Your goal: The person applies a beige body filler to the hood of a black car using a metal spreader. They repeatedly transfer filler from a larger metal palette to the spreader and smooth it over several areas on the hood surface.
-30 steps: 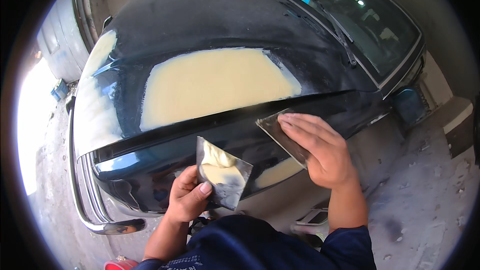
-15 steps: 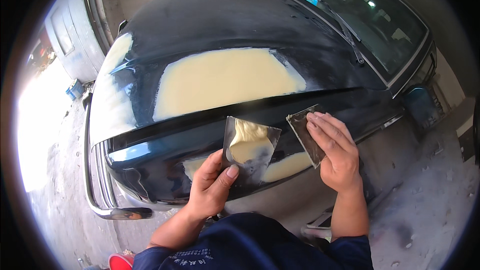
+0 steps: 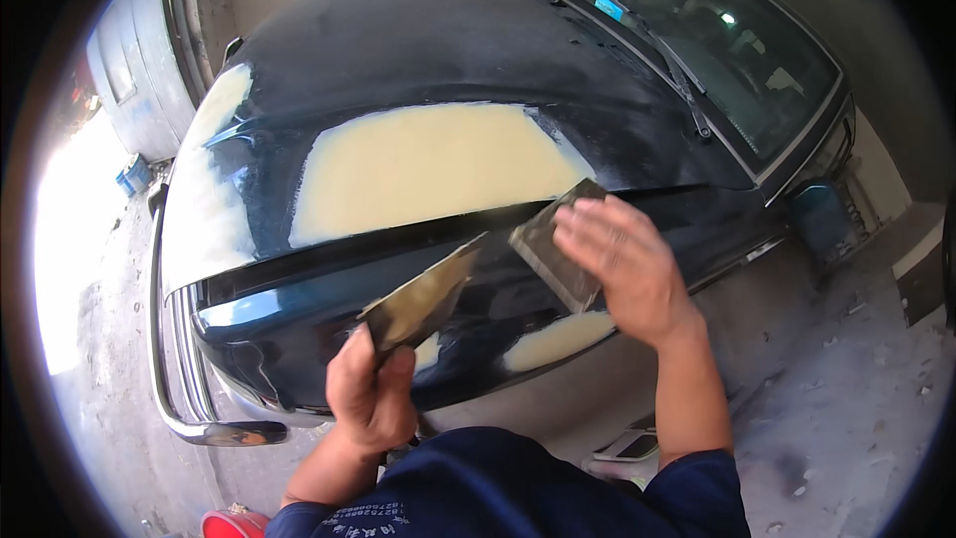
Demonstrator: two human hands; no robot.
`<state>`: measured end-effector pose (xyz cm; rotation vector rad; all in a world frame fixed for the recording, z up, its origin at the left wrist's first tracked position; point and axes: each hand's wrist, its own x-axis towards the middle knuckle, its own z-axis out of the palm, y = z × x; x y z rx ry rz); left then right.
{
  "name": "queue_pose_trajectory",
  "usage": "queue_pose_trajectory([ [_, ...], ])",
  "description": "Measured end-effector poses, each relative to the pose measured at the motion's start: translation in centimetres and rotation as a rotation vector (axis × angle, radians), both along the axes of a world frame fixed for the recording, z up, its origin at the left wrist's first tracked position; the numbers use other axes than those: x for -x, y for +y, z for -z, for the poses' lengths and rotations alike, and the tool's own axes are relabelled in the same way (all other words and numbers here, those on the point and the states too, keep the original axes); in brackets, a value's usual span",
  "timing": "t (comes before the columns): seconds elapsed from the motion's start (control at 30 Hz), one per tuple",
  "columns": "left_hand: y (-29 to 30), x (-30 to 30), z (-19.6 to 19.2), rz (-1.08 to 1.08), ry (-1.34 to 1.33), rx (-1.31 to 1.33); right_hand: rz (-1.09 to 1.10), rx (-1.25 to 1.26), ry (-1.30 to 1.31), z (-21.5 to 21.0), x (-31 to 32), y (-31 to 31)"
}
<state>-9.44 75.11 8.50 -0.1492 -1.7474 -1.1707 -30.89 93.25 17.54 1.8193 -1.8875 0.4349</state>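
My left hand (image 3: 370, 394) grips a dark, flat putty board (image 3: 423, 307) by its lower corner, thumb on the near face. The board is tilted nearly edge-on, with cream-coloured body filler smeared over it. In my right hand (image 3: 637, 274) is a dark rectangular putty spreader (image 3: 554, 257), its fingers laid along the back and slightly blurred. Spreader and board are apart, both held above the dark car's fender (image 3: 299, 324). A large cream filler patch (image 3: 438, 174) covers part of the hood beyond them. A smaller filler patch (image 3: 558, 341) lies on the fender below the spreader.
More pale filler (image 3: 204, 209) coats the hood's front edge. A chrome bumper bar (image 3: 159, 339) juts out at the left. The windshield (image 3: 707, 50) and side mirror (image 3: 822, 211) are at the right. A blue can (image 3: 133, 175) and a red bucket (image 3: 234, 521) stand on the floor.
My left hand has moved left and turned the putty board from facing me to nearly edge-on. My right hand has shifted left and up with the spreader, which is now turned more slantwise.
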Motion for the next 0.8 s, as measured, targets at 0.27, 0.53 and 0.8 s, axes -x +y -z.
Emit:
queue_pose_trajectory([
  [0.27,-0.5,-1.3,2.1,0.385,0.094,-0.819,0.299,-0.220,-0.249,-2.7,12.2,-6.4],
  [0.53,-1.6,-2.4,3.9,0.467,0.016,-0.975,0.411,-0.393,-0.334,-3.0,14.7,-12.6],
  [0.8,-2.2,-2.0,4.1,0.490,0.007,-1.023,0.463,-0.445,-0.425,-2.8,14.1,-13.2],
])
